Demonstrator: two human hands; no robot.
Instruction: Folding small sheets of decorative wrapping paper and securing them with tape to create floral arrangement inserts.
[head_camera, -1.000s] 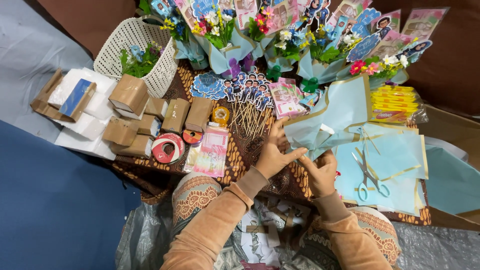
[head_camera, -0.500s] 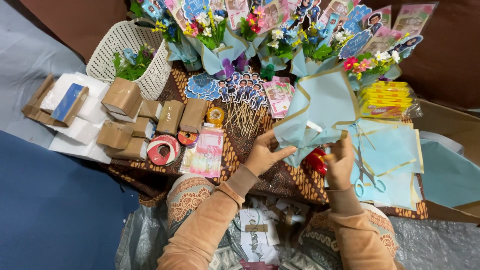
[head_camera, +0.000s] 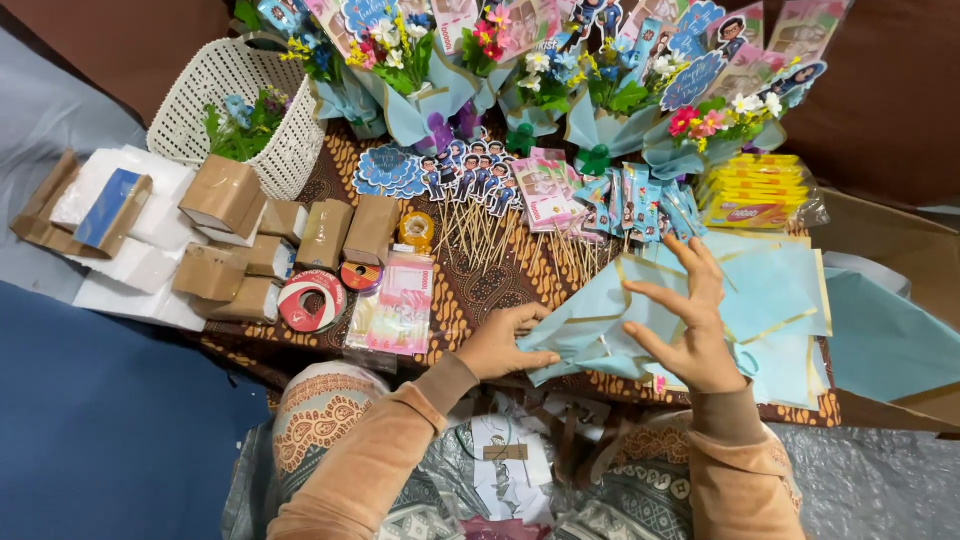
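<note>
Both hands have left the scissors area: left hand (head_camera: 505, 345) now pinches the folded pale-blue wrapping paper (head_camera: 600, 320), right hand (head_camera: 690, 325) spread open upon it.

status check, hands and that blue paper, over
Left hand pinching light blue wrapping paper at its lower tip. Right hand spread on its folds. Stick toppers just beyond, apart.

Bright, even light from above falls on the scene with soft, faint shadows, no strong glare, sharp focus at centre, and mild wide-angle bending and softness toward the edges.
</note>
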